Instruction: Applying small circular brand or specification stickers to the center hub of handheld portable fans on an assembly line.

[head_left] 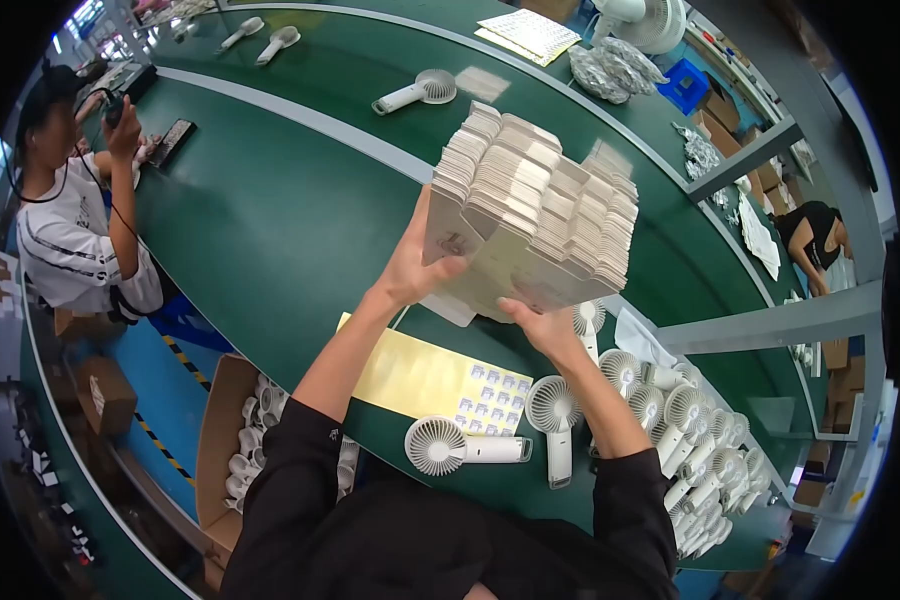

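A thick stack of flat, folded light-coloured cardboard boxes (530,205) is held up over the green table between both my hands. My left hand (412,262) is closed on its left side, the thumb lying across the front face. My right hand (544,326) grips the lower front edge; its fingers underneath are hidden. Below the stack lies a yellow sheet (400,372) with rows of small printed stickers. One white handheld fan (438,446) lies along the sheet's near edge, and another fan (555,406) lies beside my right forearm.
Many white handheld fans (705,430) are heaped at the right. A single fan (420,90) lies beyond the rail. At the left, a person (80,220) holds a dark device; a carton (220,440) of white parts stands below. Metal posts (760,322) rise at the right.
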`<state>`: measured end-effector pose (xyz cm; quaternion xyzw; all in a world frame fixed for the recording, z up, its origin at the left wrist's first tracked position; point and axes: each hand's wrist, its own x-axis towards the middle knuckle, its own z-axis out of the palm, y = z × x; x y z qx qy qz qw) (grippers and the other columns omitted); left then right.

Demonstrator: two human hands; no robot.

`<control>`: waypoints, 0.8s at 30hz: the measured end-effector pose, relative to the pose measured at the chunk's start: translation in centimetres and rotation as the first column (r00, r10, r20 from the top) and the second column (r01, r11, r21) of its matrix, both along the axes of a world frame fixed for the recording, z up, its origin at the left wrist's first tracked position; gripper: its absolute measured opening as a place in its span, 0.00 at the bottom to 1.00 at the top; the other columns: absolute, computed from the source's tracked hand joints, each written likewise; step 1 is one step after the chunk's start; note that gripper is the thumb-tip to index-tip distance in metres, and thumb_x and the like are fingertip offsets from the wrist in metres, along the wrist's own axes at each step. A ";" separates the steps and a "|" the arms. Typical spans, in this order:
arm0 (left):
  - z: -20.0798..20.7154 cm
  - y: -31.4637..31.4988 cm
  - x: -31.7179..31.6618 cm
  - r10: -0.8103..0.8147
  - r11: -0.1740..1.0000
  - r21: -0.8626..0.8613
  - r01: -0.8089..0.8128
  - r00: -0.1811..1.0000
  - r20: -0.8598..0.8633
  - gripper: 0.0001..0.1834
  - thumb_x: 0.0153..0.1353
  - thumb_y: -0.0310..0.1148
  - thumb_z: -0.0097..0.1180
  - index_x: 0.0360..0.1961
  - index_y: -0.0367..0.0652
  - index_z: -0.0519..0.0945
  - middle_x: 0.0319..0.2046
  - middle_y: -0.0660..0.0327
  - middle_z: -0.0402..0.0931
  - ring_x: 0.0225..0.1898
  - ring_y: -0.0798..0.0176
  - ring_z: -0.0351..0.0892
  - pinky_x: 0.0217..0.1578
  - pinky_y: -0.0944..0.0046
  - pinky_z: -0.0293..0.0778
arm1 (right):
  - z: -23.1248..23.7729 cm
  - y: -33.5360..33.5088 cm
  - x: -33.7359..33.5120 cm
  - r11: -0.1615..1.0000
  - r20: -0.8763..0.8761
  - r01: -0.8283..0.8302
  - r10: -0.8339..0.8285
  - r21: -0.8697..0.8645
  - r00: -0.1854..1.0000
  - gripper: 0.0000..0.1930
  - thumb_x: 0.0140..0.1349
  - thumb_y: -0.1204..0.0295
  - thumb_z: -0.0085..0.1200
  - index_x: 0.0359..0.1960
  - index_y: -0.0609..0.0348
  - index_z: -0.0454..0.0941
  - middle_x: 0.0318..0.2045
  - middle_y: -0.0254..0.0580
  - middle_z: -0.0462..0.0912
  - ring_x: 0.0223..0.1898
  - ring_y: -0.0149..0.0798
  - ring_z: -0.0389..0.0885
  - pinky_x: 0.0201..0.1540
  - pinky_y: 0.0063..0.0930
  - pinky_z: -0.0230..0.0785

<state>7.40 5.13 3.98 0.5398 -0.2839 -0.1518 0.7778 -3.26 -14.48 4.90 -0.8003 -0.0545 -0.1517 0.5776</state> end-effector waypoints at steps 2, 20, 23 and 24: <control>-0.9 -0.2 0.3 -0.051 0.998 -0.040 0.051 0.999 -0.012 0.61 0.49 0.55 0.73 0.73 0.38 0.49 0.65 0.56 0.56 0.68 0.60 0.55 0.66 0.58 0.56 | -0.5 -0.2 0.1 1.000 -0.087 0.015 -0.013 0.018 0.996 0.28 0.51 0.70 0.71 0.52 0.68 0.75 0.47 0.45 0.81 0.47 0.39 0.80 0.49 0.33 0.73; 10.2 7.8 8.1 0.158 0.597 0.802 0.010 0.979 -0.130 0.47 0.52 0.72 0.58 0.45 0.29 0.84 0.40 0.48 0.84 0.38 0.56 0.85 0.40 0.63 0.77 | 1.8 12.7 8.4 0.718 -0.235 0.124 0.057 0.685 0.970 0.35 0.65 0.50 0.59 0.64 0.65 0.67 0.61 0.43 0.74 0.57 0.38 0.75 0.61 0.32 0.63; 7.0 10.7 7.9 0.241 0.352 0.936 -0.022 0.968 -0.068 0.55 0.47 0.78 0.55 0.50 0.28 0.82 0.48 0.43 0.80 0.49 0.48 0.81 0.48 0.58 0.73 | 0.1 15.7 7.7 0.649 -0.561 0.277 0.280 0.708 0.779 0.38 0.63 0.44 0.58 0.65 0.59 0.67 0.62 0.38 0.74 0.61 0.40 0.73 0.61 0.40 0.64; 6.1 11.4 8.0 0.273 0.281 0.959 -0.044 0.961 -0.036 0.58 0.46 0.80 0.53 0.52 0.27 0.80 0.51 0.41 0.79 0.53 0.45 0.78 0.51 0.57 0.72 | -0.2 16.3 7.9 0.646 -0.529 0.226 0.322 0.729 0.785 0.38 0.63 0.44 0.58 0.65 0.59 0.67 0.62 0.38 0.74 0.61 0.40 0.73 0.61 0.40 0.64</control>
